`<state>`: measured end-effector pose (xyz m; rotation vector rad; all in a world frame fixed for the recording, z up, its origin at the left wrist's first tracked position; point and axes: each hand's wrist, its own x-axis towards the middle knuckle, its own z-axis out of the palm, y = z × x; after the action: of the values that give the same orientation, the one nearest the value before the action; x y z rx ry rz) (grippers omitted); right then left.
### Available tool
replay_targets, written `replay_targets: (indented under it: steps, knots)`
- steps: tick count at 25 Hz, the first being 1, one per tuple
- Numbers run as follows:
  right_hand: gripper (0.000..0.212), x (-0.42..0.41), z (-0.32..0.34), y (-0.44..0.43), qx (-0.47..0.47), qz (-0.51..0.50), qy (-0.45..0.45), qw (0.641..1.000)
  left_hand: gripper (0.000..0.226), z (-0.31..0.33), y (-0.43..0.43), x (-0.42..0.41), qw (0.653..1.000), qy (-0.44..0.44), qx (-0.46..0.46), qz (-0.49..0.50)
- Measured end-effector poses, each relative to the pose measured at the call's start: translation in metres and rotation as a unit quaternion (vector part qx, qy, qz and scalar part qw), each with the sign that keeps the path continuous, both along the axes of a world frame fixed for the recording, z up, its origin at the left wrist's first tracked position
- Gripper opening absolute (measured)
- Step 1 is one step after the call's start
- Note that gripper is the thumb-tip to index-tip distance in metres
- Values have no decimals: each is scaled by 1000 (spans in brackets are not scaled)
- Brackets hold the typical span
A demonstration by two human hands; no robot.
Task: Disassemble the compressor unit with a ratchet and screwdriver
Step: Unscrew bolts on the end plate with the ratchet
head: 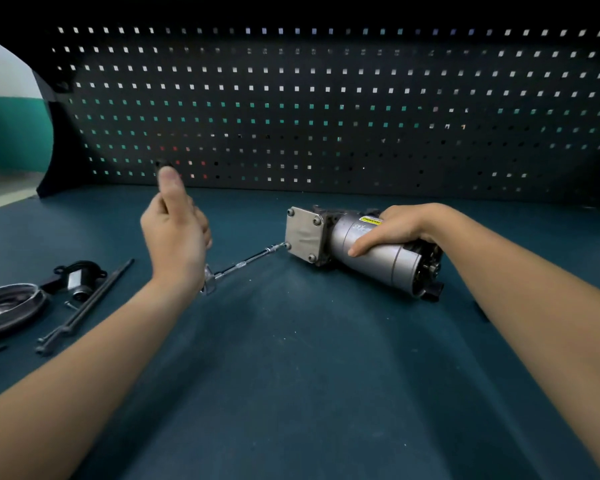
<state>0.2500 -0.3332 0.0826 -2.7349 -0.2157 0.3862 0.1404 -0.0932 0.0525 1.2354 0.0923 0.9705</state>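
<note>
On the table [291, 358] centre-right, the right hand [392, 230] grips the compressor [364, 247]; the left hand [175, 230] is closed round the ratchet [236, 266] handle, socket on the plate's near-left bolt. A tilted extension could slip off, rounding it.

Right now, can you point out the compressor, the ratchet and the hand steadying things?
compressor unit [378, 251], head view, on its silver cylindrical body.
ratchet [246, 263], head view, on the thin extension shaft reaching a cover bolt.
right hand [395, 226], head view, on the back of the hand gripping the body.
</note>
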Motion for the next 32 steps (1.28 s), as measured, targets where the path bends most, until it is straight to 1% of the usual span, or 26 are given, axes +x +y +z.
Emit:
replay_targets:
  steps: [4, 8, 11, 16, 19, 23, 27, 32]
  knots:
    - [78, 1, -1, 0, 8, -1, 6, 1000, 47, -13, 1, 12, 1000, 12, 16, 3]
    - [78, 3, 0, -2, 15, 0, 11, 1000, 47, -20, 2, 18, 999, 11, 39, 12]
    - [81, 4, -1, -1, 12, 2, 9, 1000, 47, -19, 3, 18, 999, 4, 43, 10]
    - [74, 4, -1, -2, 20, 1, 8, 1000, 46, -16, 3, 14, 1000, 2, 31, 4]
    - [74, 4, -3, -2, 19, 1, 5, 1000, 45, -18, 2, 15, 998, 3, 54, 9]
    - [81, 4, -1, -2, 20, -2, 7, 1000, 46, -13, 4, 14, 999, 2, 37, 13]
    - [77, 3, -2, -2, 21, 0, 4, 1000, 46, -15, 4, 15, 999, -2, 45, 11]
    - [79, 4, -2, -2, 23, -2, 3, 1000, 46, -23, 6, 18, 998, 9, 55, 27]
